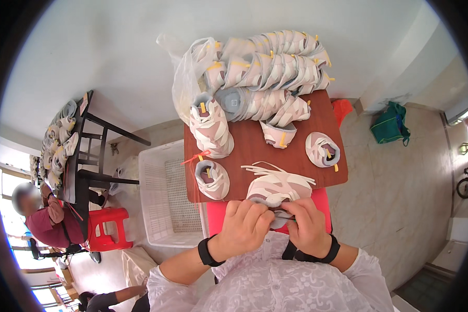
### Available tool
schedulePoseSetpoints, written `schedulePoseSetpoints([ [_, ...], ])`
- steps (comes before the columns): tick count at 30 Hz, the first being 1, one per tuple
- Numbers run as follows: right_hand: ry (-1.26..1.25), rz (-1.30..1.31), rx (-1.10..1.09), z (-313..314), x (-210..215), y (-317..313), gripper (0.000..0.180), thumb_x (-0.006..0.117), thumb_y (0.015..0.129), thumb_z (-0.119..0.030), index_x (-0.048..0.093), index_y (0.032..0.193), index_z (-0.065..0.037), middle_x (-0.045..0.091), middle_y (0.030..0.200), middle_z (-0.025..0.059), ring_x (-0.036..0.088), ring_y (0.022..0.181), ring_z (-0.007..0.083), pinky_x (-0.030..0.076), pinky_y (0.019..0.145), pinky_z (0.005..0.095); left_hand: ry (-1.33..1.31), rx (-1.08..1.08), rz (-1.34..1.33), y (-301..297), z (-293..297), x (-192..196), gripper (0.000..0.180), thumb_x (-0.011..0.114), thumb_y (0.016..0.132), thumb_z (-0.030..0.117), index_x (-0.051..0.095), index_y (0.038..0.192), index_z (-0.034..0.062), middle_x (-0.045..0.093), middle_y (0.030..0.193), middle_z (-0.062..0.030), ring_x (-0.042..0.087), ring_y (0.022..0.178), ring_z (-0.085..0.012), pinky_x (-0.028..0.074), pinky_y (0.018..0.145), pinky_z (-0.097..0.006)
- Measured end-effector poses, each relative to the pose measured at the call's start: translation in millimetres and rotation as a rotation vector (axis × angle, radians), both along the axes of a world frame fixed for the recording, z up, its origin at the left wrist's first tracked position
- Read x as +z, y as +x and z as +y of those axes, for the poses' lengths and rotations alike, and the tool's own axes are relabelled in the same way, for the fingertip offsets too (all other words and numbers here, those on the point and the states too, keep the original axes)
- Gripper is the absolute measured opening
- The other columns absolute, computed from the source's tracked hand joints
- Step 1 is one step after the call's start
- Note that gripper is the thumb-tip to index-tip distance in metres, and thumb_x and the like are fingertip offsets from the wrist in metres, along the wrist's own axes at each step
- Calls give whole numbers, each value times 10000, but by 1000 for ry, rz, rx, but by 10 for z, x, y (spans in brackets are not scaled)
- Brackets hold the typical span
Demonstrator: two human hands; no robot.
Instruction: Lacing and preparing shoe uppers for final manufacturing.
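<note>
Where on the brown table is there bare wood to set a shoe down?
On the table, bare wood lies mid-table between the single upper and the loose upper, below the upturned one. The far half is crowded by the stacked uppers; both hands fill the near edge.

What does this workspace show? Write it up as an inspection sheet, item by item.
Surface: small brown table, mostly covered.
Job's things: pink-and-white shoe upper with loose white laces at the near edge.
Clutter: stacked uppers partly in a clear bag; four single uppers spread about the table.
Hands: left hand and right hand both pinch the near upper; each wrist wears a black band.
Cables: nothing seen.
Surroundings: white crate on the floor, red stool, second table with uppers, another person seated, green bag.
</note>
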State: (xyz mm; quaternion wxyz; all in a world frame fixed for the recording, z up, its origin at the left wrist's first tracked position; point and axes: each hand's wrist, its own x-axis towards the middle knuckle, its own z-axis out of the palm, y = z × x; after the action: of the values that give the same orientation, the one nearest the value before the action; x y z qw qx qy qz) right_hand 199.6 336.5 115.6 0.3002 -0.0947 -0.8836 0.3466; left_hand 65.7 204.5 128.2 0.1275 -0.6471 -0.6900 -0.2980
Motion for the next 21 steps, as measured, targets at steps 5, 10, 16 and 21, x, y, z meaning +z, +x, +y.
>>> schedulePoseSetpoints([
  [5,156,-101,9,-18,105,42,333,664,692,35,604,1012,-32,548,872,74,593,641,222,480,506,316,3,15,199,23,-101,-89,194,631,723,124,582,901,64,567,912,-39,542,777,-172,340,654,-333],
  [10,195,-203,-11,-30,113,28,290,657,699,17,583,976,-32,514,838,67,587,632,220,462,477,325,-47,-35,235,6,-89,-126,218,641,715,153,568,915,104,561,891,-29,517,731,-189,337,681,-346],
  [16,19,-237,24,-38,77,7,308,633,677,51,564,955,-63,509,859,76,593,669,243,469,495,355,-3,-2,204,35,-120,-146,235,651,704,142,569,921,108,559,893,-23,516,734,-192,337,687,-349],
  [21,-38,-40,97,-7,16,-5,291,642,657,71,608,909,-71,530,814,68,586,662,242,466,498,350,55,-7,144,3,-133,-128,286,682,667,108,557,924,102,555,889,-30,511,722,-201,335,668,-354],
])
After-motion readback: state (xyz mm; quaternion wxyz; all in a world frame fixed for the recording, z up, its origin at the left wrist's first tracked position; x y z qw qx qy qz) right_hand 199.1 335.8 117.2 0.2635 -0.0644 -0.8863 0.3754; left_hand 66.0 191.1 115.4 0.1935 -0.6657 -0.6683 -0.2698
